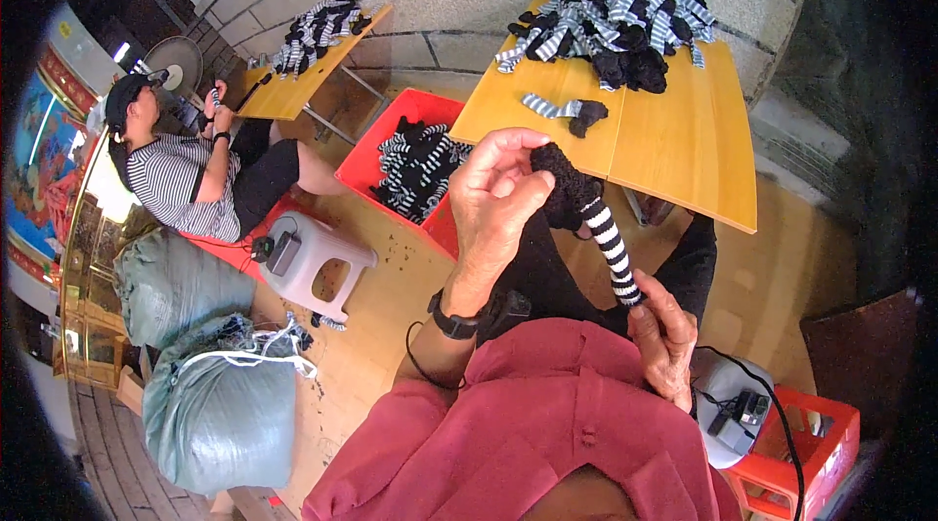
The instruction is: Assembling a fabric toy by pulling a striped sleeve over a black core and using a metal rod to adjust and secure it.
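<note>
Stretched between my hands is a knitted tube piece [610, 246], striped black and white, with a fuzzy black end. My left hand [490, 201] pinches the fuzzy black end between thumb and fingers. Lower down and to the right, my right hand [666, 333] grips the tip of the striped part. Just beyond, a single grey-striped piece with a dark end [553, 108] lies on the wooden table [684, 135]. Farther back on that table is a heaped pile of black and striped knitted pieces [625, 18].
A red bin [354, 167] of striped pieces stands left of the table. At far left, a person in a striped shirt [186, 179] works at another wooden table [308, 86]. Nearby are a grey plastic stool [322, 262] and stuffed sacks [225, 418]. A red crate [816, 462] is at lower right.
</note>
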Demonstrator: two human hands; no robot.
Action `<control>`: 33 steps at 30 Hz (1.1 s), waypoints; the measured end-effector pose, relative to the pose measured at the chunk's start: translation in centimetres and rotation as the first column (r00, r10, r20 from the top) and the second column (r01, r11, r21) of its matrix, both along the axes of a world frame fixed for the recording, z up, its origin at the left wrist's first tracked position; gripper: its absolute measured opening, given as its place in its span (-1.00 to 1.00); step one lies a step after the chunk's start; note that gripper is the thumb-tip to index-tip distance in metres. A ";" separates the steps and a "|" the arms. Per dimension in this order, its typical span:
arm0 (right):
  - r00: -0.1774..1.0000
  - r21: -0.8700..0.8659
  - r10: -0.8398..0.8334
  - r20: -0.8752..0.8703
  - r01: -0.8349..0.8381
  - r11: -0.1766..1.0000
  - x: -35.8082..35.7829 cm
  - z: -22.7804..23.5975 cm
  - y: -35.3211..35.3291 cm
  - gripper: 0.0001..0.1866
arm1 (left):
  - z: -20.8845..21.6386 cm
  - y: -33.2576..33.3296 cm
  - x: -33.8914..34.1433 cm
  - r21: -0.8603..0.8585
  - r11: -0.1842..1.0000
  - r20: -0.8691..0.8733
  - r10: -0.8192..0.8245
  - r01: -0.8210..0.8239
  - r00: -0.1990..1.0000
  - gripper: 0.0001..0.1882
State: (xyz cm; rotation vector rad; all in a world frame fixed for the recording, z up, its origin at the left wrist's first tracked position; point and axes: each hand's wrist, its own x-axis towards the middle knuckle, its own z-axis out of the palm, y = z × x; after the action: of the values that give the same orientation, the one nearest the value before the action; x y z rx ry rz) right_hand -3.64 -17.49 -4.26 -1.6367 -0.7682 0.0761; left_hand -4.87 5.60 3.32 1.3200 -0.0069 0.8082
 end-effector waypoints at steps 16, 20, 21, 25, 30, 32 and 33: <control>0.871 0.282 0.156 -0.466 -0.021 0.959 -0.9 0.2 -0.2 -0.60 | -2.0 -2.3 0.3 -0.152 0.982 0.160 -0.086 0.111 0.983 -0.86; 0.871 0.347 0.159 -0.466 0.014 0.938 -1.2 0.4 0.0 -0.64 | -0.8 -4.5 -0.3 -0.026 0.997 0.104 -0.066 0.069 0.992 -0.90; 0.873 0.348 0.154 -0.463 0.019 0.937 -1.3 0.3 0.0 -0.64 | -1.0 -4.7 -0.5 0.059 0.998 0.077 -0.022 0.017 0.997 -0.90; 0.828 0.479 0.168 -0.536 0.134 0.868 -1.8 0.4 0.3 -0.62 | -1.2 -6.3 -1.7 0.300 0.947 0.098 0.086 -0.111 0.991 -0.89; 0.541 0.694 0.605 -0.584 -0.054 0.718 -0.7 1.1 -0.2 -0.59 | -0.9 -6.8 -1.9 0.390 0.906 0.159 0.109 -0.164 0.981 -0.89; 0.410 0.744 0.710 -0.572 -0.105 0.660 -0.6 1.5 -0.2 -0.62 | -0.9 -6.7 -2.4 0.391 0.914 0.088 0.081 -0.109 0.993 -0.87; 0.411 0.742 0.709 -0.574 -0.105 0.662 -0.7 1.5 0.0 -0.62 | -1.1 -6.7 -2.2 0.390 0.915 0.088 0.079 -0.107 0.993 -0.87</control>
State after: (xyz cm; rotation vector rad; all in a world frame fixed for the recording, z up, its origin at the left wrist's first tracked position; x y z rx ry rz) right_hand -4.38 -17.50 -2.74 -0.5335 -0.3408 0.8816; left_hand -7.04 -1.08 2.26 1.6811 -0.1720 0.9687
